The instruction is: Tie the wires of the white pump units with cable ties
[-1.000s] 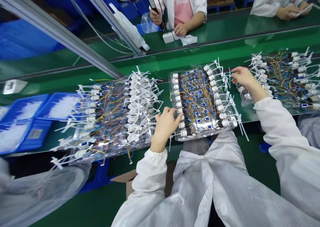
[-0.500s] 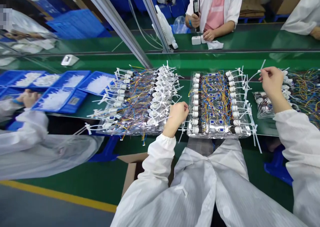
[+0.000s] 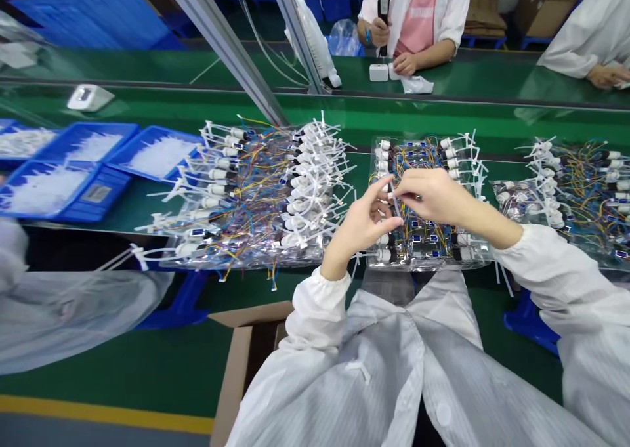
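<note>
While above the middle clear plastic tray (image 3: pixel 384 146) of white fittings and coloured wires, near the front edge of the green bench (image 3: pixel 443 115), the right hand (image 3: pixel 433 197) pinching a thin white strip (image 3: pixel 394 201) between thumb and forefinger, the strip too small for a closer name; the left hand (image 3: pixel 361 227) half open beneath it, fingers (image 3: pixel 381 194) loosely spread, tips just beside the right hand's, any grip impossible to tell; white smock sleeves (image 3: pixel 556 276) reaching in from the near edge; just left of that tray, a second, heaped clear tray (image 3: pixel 256 217) bristling with white cable ties; to its right, a third clear tray (image 3: pixel 575 184), also tangled with wires; toward the bench's left end, blue trays (image 3: pixel 88 142) of white ties; below the near edge, an open cardboard box (image 3: pixel 236 361); at lower left, a co-worker's pale sleeve (image 3: pixel 73 309); across the bench, beyond an aluminium rail (image 3: pixel 221 40), a co-worker's hand (image 3: pixel 378 32) around a black electric screwdriver (image 3: pixel 382 4), above white boxes (image 3: pixel 378 72) and a crumpled white cloth (image 3: pixel 416 86); at the far right corner, another co-worker's hand (image 3: pixel 608 76) resting on the far bench.
</note>
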Motion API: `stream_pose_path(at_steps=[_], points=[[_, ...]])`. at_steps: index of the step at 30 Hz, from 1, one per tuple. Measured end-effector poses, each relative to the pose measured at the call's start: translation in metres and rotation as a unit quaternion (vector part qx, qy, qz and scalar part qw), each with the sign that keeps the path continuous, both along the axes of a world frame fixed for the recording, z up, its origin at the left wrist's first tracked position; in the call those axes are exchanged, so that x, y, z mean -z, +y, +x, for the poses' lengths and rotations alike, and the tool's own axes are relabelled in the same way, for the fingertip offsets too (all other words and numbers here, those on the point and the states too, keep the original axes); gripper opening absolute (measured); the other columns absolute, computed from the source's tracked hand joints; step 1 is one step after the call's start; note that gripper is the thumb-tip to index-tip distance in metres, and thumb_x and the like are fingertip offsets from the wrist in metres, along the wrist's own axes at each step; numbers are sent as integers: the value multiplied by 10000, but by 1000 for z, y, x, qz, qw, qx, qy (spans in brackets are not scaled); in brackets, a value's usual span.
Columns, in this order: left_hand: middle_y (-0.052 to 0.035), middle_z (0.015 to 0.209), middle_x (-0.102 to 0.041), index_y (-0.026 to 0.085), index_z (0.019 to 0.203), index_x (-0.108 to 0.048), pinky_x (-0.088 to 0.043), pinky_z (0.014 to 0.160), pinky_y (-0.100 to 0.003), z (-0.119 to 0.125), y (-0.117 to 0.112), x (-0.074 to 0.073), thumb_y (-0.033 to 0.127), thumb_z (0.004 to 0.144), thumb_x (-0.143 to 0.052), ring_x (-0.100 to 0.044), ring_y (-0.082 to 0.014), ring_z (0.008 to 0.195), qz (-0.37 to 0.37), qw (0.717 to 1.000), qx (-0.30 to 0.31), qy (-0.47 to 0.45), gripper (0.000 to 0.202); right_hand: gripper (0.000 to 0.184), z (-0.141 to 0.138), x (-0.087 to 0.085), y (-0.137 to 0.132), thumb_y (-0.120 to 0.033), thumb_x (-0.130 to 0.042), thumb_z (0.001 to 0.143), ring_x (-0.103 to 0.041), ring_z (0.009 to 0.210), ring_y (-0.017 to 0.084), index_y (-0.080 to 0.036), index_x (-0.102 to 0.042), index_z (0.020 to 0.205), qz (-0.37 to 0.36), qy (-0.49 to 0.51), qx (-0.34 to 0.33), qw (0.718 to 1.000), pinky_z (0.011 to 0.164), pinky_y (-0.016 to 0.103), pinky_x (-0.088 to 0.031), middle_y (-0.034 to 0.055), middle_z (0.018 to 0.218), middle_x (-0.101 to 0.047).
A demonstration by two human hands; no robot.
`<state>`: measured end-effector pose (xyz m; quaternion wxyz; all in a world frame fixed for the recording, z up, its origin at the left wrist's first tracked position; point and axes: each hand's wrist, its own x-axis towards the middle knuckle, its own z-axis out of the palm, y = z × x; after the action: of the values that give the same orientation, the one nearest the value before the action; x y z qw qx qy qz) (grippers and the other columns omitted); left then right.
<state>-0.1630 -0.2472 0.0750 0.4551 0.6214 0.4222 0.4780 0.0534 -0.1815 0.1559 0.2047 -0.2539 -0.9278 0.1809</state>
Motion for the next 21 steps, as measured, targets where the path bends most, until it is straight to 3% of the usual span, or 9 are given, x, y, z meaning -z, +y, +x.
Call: stream_pose_path(at_steps=[2,5,8,12,15,18,21], points=[[-69,1106,-771,215,1386,-702,-514,718,-301,1,1,7,337,913,-869,-682,-172,822,9,999,-33,13,516,213,-16,8,0,-195,-568,1039,-701,947,200,-199,-776,992,-24,10,-19,999,905,387,-570,66,1010,-772],[-19,927,-734,204,1055,-739,-478,715,-290,-5,2,20,345,992,-764,-630,-151,756,18,991,-126,50,157,169,-25,18,4,-274,-600,1071,-716,918,189,-188,-742,1098,-76,60,25,995,886,364,-573,61,1013,-791],[12,822,-665,214,913,-680,-438,683,-278,-14,3,31,391,1009,-722,-573,-135,701,0,982,-188,34,206,218,-26,38,17,-285,-569,1099,-697,853,188,-166,-739,1028,-75,21,69,995,863,364,-561,58,919,-773],[23,773,-627,218,898,-664,-412,653,-274,-18,7,45,411,969,-753,-538,-131,666,-23,974,-224,37,224,271,-32,82,30,-124,-520,1083,-685,970,200,-147,-790,1081,-2,-146,-5,989,925,360,-553,98,1077,-779],[22,787,-650,224,979,-666,-455,653,-275,-16,13,57,406,940,-769,-595,-137,660,-36,974,-226,5,213,374,-37,107,30,-4,-554,999,-660,1031,212,-168,-798,1230,22,-184,-28,982,930,352,-544,103,1172,-749],[19,793,-684,224,1161,-701,-510,686,-288,-17,18,65,407,929,-773,-659,-153,684,-42,974,-217,-43,305,307,-40,115,27,-94,-603,1043,-635,1078,229,-193,-777,1274,47,-187,-25,981,954,361,-542,105,1216,-725],[-18,803,-741,197,1125,-788,-542,714,-306,-20,18,67,440,902,-814,-693,-175,730,-62,973,-220,-40,331,202,-41,112,25,-210,-623,1080,-639,1097,256,-161,-740,1236,70,-185,-18,980,997,395,-555,121,1190,-737]])
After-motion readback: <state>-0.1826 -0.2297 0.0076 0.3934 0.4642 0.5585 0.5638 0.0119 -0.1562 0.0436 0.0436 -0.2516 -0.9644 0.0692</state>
